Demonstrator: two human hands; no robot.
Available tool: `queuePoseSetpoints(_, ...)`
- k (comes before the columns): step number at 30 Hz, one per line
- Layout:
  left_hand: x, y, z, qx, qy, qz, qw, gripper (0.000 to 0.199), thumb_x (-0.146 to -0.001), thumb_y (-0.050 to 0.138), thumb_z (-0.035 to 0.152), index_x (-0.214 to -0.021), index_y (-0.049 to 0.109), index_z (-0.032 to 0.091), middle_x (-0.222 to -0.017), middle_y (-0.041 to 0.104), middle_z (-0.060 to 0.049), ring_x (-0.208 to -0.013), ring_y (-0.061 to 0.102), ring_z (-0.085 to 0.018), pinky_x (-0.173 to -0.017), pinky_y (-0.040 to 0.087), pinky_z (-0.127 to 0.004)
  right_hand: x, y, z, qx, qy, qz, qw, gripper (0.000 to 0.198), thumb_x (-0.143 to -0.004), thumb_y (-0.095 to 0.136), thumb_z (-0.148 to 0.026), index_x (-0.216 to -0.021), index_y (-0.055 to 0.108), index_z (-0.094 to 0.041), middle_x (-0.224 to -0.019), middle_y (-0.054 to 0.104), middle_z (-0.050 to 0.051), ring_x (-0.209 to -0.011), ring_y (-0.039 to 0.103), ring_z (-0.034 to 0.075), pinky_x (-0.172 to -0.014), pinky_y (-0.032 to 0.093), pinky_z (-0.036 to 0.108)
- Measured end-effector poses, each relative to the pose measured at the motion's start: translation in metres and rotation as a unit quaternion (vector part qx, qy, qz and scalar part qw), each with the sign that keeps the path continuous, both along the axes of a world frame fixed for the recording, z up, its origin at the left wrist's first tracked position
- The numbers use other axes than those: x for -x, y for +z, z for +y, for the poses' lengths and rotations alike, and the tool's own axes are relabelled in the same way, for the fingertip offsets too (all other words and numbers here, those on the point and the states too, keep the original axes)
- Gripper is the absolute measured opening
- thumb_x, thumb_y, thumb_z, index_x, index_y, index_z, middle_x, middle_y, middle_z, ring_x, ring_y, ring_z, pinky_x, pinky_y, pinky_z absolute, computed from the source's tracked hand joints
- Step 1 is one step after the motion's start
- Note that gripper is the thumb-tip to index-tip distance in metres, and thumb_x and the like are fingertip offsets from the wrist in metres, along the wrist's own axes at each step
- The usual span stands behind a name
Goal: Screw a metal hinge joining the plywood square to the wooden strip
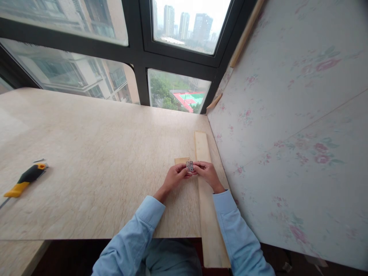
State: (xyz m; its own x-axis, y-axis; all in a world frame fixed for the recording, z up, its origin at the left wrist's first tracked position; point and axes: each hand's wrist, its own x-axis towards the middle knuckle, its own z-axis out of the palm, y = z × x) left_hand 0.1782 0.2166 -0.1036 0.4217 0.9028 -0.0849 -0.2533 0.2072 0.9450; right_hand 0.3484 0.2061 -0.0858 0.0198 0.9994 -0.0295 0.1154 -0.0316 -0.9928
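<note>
A small metal hinge (189,166) with screw holes is held up between my two hands, its leaves spread apart. My left hand (176,177) pinches one leaf, and my right hand (207,173) pinches the other. Beneath my right hand lies a long pale wooden board (211,218), which runs from near the window past the front edge of the counter. A short piece of wood (181,160) rests on the counter just beyond my left hand, partly covered by it.
On the marble-patterned counter (100,165), far left, lies a yellow and black screwdriver (27,178), with a small metal piece (39,160) beside it. A flower-papered wall (287,134) borders the right side. Dark-framed windows (140,57) stand at the back.
</note>
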Motion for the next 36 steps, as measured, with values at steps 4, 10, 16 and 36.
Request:
queuePoseSetpoints(4, -0.001, -0.001, 0.000, 0.006, 0.011, 0.023, 1.000, 0.036, -0.078, 0.072, 0.042, -0.099, 0.072, 0.013, -0.095, 0.073, -0.011, -0.077, 0.070, -0.019, -0.072, 0.057, -0.030, -0.004, 0.001, -0.001, 0.028, 0.012, -0.005, 1.000, 0.038, -0.070, 0.076, -0.047, -0.092, 0.077, -0.017, -0.084, 0.077, 0.008, -0.068, 0.073, 0.022, -0.065, 0.062, 0.034)
queuePoseSetpoints(10, -0.007, 0.000, 0.001, 0.027, 0.022, 0.031, 0.999, 0.031, -0.076, 0.074, 0.040, -0.092, 0.072, 0.013, -0.087, 0.072, -0.009, -0.073, 0.068, -0.018, -0.068, 0.055, -0.028, -0.013, -0.005, 0.001, -0.001, -0.011, -0.035, 0.999, 0.048, -0.071, 0.076, -0.049, -0.105, 0.072, -0.016, -0.088, 0.075, 0.009, -0.069, 0.071, 0.020, -0.063, 0.061, 0.033)
queuePoseSetpoints(16, -0.019, 0.001, 0.007, 0.068, 0.033, 0.045, 0.996, 0.018, -0.078, 0.070, 0.029, -0.083, 0.071, 0.013, -0.080, 0.070, -0.007, -0.066, 0.064, -0.014, -0.062, 0.052, -0.024, -0.026, -0.003, 0.002, -0.160, -0.013, -0.153, 0.975, 0.048, -0.079, 0.072, -0.043, -0.121, 0.064, -0.021, -0.113, 0.068, 0.011, -0.097, 0.067, 0.022, -0.077, 0.058, 0.034)
queuePoseSetpoints(36, -0.042, 0.011, 0.024, 0.078, 0.019, 0.200, 0.977, 0.019, -0.079, 0.061, 0.021, -0.095, 0.066, 0.012, -0.075, 0.071, -0.009, -0.054, 0.067, -0.019, -0.041, 0.036, -0.020, -0.040, -0.016, 0.007, -0.190, 0.072, -0.313, 0.928, 0.047, -0.085, 0.069, -0.039, -0.129, 0.061, -0.026, -0.127, 0.064, 0.010, -0.121, 0.057, 0.027, -0.106, 0.044, 0.046)
